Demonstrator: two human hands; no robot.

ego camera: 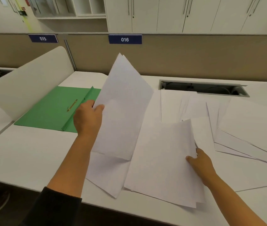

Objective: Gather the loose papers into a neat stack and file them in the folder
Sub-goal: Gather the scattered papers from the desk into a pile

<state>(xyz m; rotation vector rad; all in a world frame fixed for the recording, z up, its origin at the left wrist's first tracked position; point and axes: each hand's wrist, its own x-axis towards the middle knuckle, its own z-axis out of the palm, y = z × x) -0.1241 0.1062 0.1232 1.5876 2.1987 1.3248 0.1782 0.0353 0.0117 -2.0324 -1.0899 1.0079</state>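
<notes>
White desk (31, 152) holds an open green folder (48, 111) and spread loose papers (243, 128). Left hand (88, 118) pinches tilted sheets (123, 103); right hand (200, 162) grips another bunch (162, 160). Thin sheets could slip out and scatter.

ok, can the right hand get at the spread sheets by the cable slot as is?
Probably not yet. The right hand is gripping a lifted bundle of papers, so it's occupied. The path itself looks free: the spread sheets lie flat, uncovered, just beyond it.
</notes>
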